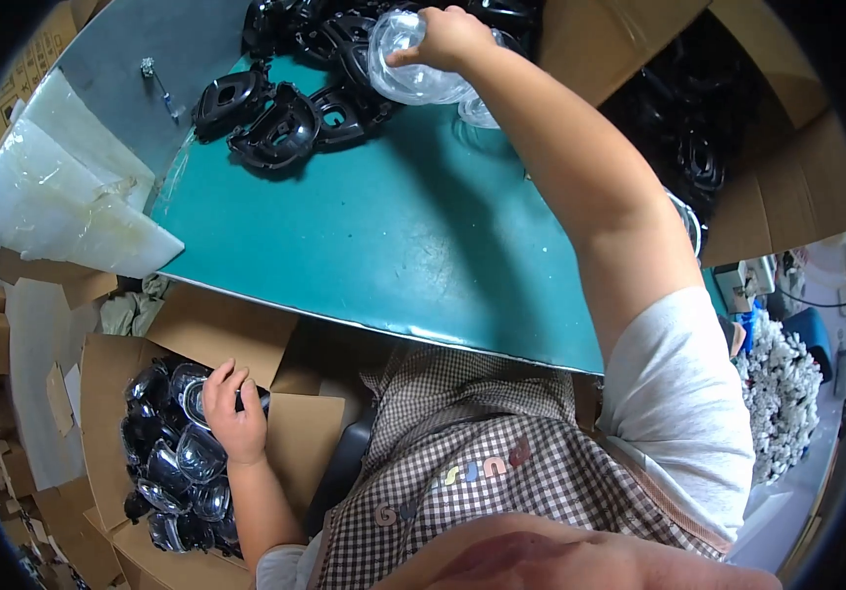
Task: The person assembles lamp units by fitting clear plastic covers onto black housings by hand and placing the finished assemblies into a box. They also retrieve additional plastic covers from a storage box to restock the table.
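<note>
At the far edge of the green table, my right hand (457, 41) is closed on the rim of a clear plastic cover (405, 87), its thumb on the near side. Other clear covers (480, 114) lie just under and beside it. Down at the left, my left hand (236, 418) is over an open cardboard box, fingers apart and slightly bent. Right by its fingertips is a black housing with a clear cover (190, 389); whether they touch is hard to tell. Several similar covered black housings (201, 454) fill the box.
Loose black housings (280, 130) are heaped at the far left of the green table (344, 236). White foam sheet (79, 197) leans over its left edge. A cardboard box (777, 187) with black parts stands at right. Small white parts (782, 393) are piled beyond my right arm.
</note>
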The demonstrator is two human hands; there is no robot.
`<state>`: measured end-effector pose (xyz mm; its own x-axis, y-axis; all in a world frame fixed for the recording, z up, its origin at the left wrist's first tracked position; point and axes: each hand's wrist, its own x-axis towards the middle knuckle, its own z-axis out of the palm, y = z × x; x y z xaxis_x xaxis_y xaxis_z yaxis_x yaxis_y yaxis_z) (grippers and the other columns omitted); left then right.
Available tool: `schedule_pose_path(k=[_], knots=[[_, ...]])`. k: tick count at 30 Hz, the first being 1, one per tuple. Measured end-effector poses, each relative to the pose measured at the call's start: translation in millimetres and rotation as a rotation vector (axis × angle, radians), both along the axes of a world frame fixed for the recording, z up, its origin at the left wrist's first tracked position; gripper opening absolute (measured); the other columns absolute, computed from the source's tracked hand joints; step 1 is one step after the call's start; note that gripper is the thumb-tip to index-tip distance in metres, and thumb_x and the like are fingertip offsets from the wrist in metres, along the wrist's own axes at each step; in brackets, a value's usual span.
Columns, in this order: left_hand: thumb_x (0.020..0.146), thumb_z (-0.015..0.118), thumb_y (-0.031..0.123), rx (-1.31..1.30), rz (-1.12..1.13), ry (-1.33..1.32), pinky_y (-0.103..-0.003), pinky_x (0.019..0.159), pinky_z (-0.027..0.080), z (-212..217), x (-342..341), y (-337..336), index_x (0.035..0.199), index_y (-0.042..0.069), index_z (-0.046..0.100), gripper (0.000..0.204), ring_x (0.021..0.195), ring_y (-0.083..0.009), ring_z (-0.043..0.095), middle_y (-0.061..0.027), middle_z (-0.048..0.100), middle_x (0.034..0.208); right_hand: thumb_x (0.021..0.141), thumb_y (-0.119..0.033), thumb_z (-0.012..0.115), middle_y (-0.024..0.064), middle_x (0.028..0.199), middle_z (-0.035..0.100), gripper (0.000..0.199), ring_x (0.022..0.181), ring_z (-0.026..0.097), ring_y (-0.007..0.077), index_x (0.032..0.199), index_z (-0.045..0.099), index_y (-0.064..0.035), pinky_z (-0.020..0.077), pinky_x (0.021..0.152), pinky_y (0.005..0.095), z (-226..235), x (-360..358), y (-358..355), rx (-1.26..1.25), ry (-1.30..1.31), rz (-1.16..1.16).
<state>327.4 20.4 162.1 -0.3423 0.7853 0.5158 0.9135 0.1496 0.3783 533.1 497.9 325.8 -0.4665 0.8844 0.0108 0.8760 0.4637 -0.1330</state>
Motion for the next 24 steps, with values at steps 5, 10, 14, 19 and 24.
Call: schedule_pose_path(k=[5,10,14,19,24], knots=[[0.085,0.062,0.006,0.123,-0.106,-0.126,-0.041,0.089,0.05,15.0,23.5,35.9,0.097,-0.001,0.069,0.015,0.1,-0.0339,0.064,-0.0176,0.068,0.108,0.082,-0.045,0.077,0.0133,0.102,0.071,0.056,0.091,0.068,0.0256,0.11,0.067,0.0022,0.0528,0.081,0.0367,-50.1,29.4,-27.1,0.21,0.534,0.238],[0.072,0.08,0.059,0.244,-0.257,-0.125,-0.044,0.107,0.039,21.8,67.8,105.9,0.147,-0.002,0.033,0.107,0.133,-0.0339,0.041,-0.0211,0.035,0.151,0.093,-0.035,0.07,0.0031,0.09,0.07,0.032,0.067,0.055,0.0066,0.098,0.067,-0.0032,0.0419,0.057,0.0229,-65.9,48.3,-134.8,-0.653,0.912,0.411],[0.047,0.089,0.063,0.201,-0.298,-0.054,-0.051,0.112,0.033,24.5,100.0,144.7,0.154,0.008,0.017,0.14,0.14,-0.043,0.031,-0.0252,0.022,0.155,0.097,-0.027,0.064,0.0049,0.091,0.071,0.027,0.064,0.057,0.0078,0.106,0.06,-0.0021,0.0425,0.054,0.0225,-88.1,27.7,-207.5,-0.937,0.941,0.461],[0.048,0.094,0.05,0.204,-0.176,-0.126,-0.051,0.109,0.037,22.5,77.0,142.9,0.154,0.01,0.015,0.138,0.135,-0.0448,0.035,-0.0269,0.026,0.149,0.098,-0.033,0.061,0.0033,0.087,0.07,0.033,0.068,0.061,0.0108,0.102,0.066,-0.001,0.0496,0.06,0.028,-79.8,-8.3,-200.2,-1.035,0.884,0.509],[0.05,0.094,0.047,0.515,-0.164,-0.622,-0.05,0.107,0.039,16.8,52.6,94.2,0.152,0.003,0.014,0.137,0.127,-0.0426,0.04,-0.0265,0.032,0.144,0.099,-0.041,0.057,0.0104,0.115,0.068,0.048,0.093,0.064,0.017,0.127,0.06,-0.0016,0.0521,0.081,0.0332,-71.3,-106.5,-167.0,-0.614,1.028,0.621]])
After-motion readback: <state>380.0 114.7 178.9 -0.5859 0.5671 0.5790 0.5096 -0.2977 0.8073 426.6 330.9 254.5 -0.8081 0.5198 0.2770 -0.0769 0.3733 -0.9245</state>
